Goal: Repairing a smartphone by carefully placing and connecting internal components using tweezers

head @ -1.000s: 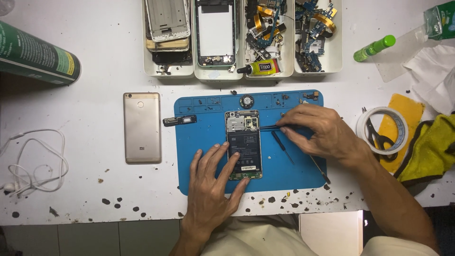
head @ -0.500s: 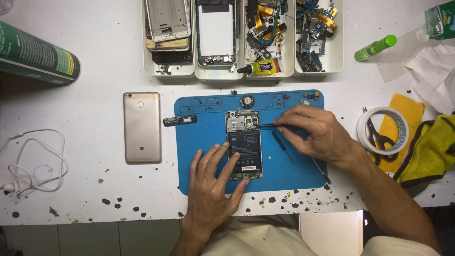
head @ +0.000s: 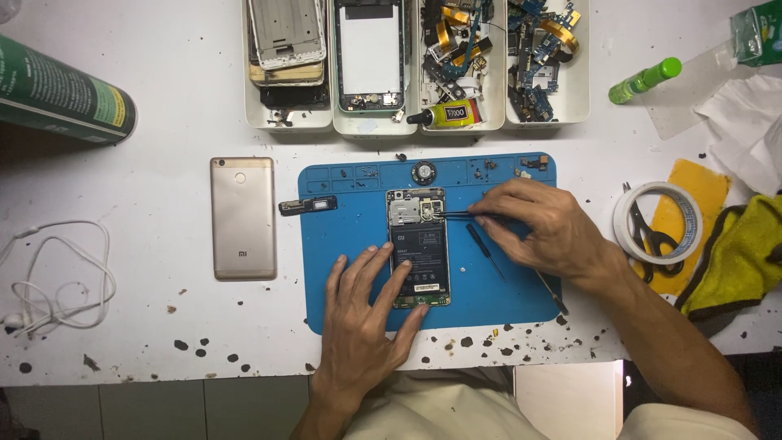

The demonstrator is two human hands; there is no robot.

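Blue silicone matting [head: 505,285] covers the middle of a white, speckled workbench [head: 155,326], where a person's two bare hands work on an opened smartphone [head: 419,248] lying face down with its battery and circuit board exposed. Nearest the camera, the left hand [head: 366,326] lies flat with fingers spread, its fingertips pressing the phone's near-left edge and lower end to steady it. Just beyond, on the right, the right hand [head: 542,228] is closed on a pair of dark tweezers [head: 456,215], whose tips reach left onto the board at the far end of the phone. A small black screwdriver [head: 484,251] lies on the mat between the phone and that hand. Left of the mat rests a gold back cover [head: 242,217], with a small black part [head: 308,205] straddling the mat's left edge. A coiled white cable [head: 57,277] sits at the far left. To the right, a roll of white tape [head: 656,222] rings a pair of scissors, beside a yellow cloth [head: 737,261]. Farthest away, white trays [head: 415,65] hold phone frames, flex cables and a tube of glue [head: 446,114], flanked by a green can [head: 61,94] at left and a green bottle [head: 643,80] at right.
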